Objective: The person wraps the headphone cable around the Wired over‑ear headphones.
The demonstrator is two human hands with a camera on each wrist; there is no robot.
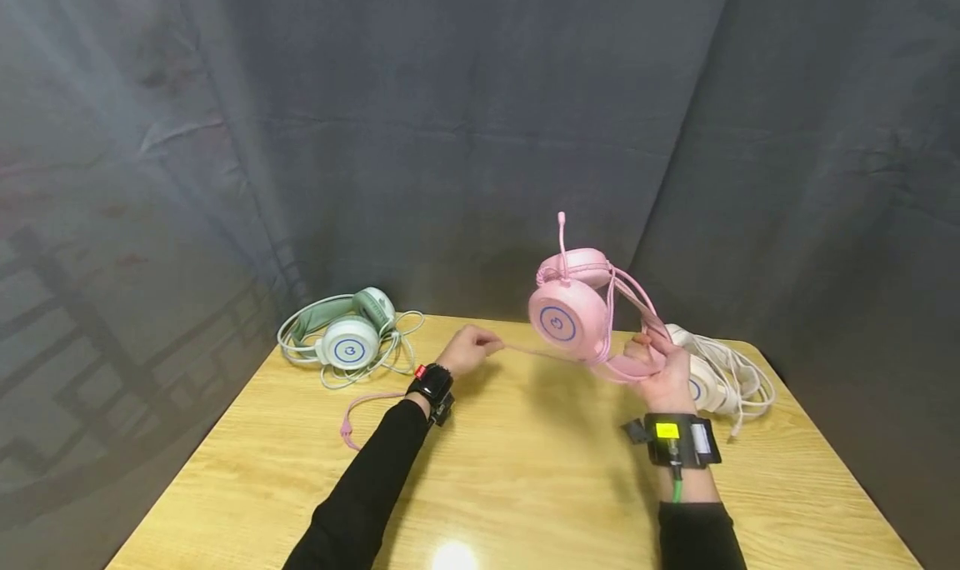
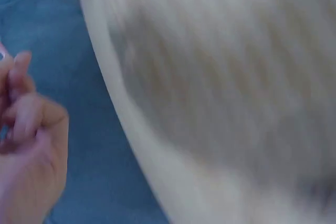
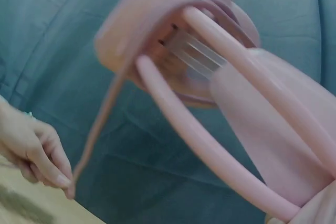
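Head view: cable is pinched by left hand, strung sideways, leftward from headset gripped by right hand.

Your right hand holds a headset above the table, its cable running left to your left hand. More cable lies left of your left forearm. A second headset sits back left; a third headset sits back right, partly behind your right hand. A curtain hangs behind.
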